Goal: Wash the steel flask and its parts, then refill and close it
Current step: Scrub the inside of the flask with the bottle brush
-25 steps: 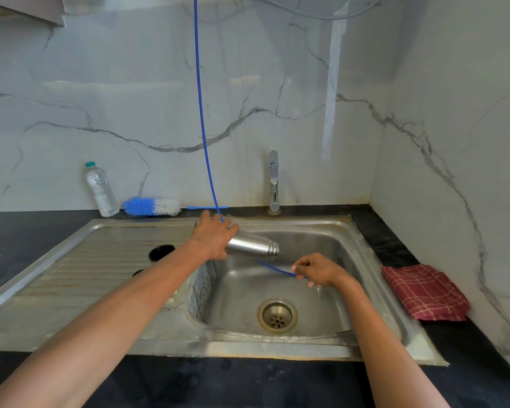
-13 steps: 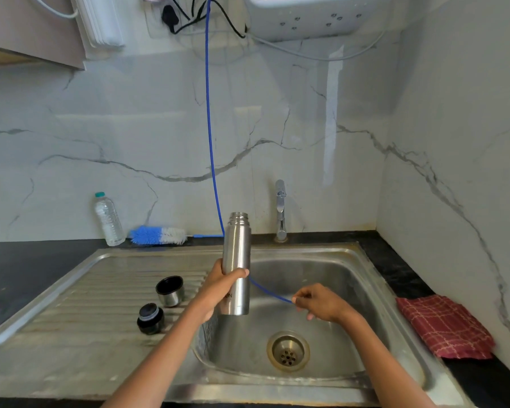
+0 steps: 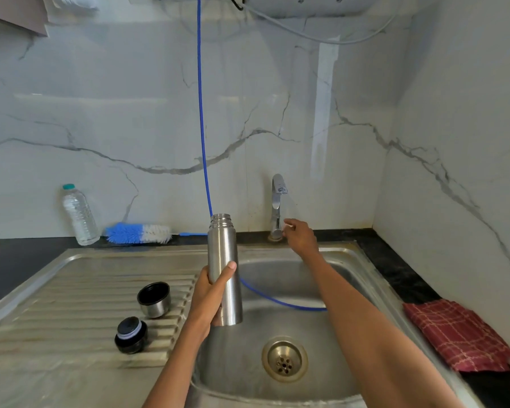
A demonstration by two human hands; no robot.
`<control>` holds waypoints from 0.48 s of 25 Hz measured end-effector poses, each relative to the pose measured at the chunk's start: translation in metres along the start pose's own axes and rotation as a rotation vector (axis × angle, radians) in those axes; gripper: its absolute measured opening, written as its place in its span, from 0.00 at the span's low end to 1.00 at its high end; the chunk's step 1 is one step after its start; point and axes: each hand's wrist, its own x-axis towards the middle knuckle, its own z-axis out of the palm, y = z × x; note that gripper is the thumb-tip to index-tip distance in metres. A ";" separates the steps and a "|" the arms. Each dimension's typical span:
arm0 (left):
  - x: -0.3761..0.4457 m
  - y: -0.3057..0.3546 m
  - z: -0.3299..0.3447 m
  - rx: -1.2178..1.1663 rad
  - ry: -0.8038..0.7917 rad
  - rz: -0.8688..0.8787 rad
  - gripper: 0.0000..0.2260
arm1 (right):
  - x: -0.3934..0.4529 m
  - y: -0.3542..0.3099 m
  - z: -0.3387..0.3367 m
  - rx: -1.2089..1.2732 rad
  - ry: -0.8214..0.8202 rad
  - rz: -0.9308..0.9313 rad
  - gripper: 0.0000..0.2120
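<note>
Walls: white marble-look panels with grey veins, meeting in a corner at right.
Counter: black worktop [image 3: 18, 260] carrying an inset steel sink [image 3: 348, 254] with a ribbed drainboard at left and a basin at right.
Basin: round brass-toned drain [image 3: 284, 360] in its floor; a thin blue tube [image 3: 201, 113] drops from above, passes behind the flask and curves across the basin.
Tap: chrome tap [image 3: 277, 201] upright at the basin's back rim.
Back ledge: clear plastic water bottle [image 3: 80, 214] with a teal cap, upright; blue-and-white bottle brush [image 3: 139, 233] lying beside it.
Right counter: folded red checked cloth [image 3: 457, 334] beside the sink.
Drainboard: steel cup lid [image 3: 154, 299], mouth upward; black stopper [image 3: 131, 334] just in front of it, apart.
Flask: steel flask [image 3: 224, 269], open-mouthed and upright, held over the basin's left edge.
Left hand: left hand [image 3: 209, 295] grips the flask's lower body, thumb across the front.
Right hand: right hand [image 3: 299, 235] reaches to the tap's base, fingers curled at it; whether they grasp it cannot be told.
</note>
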 end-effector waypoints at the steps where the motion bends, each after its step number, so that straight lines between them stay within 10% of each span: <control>1: 0.002 -0.003 0.001 0.008 -0.011 0.019 0.26 | 0.009 0.003 0.004 -0.001 0.000 0.012 0.18; 12: 0.015 -0.005 -0.001 -0.023 0.042 0.032 0.26 | 0.040 0.018 0.017 0.130 -0.063 -0.107 0.12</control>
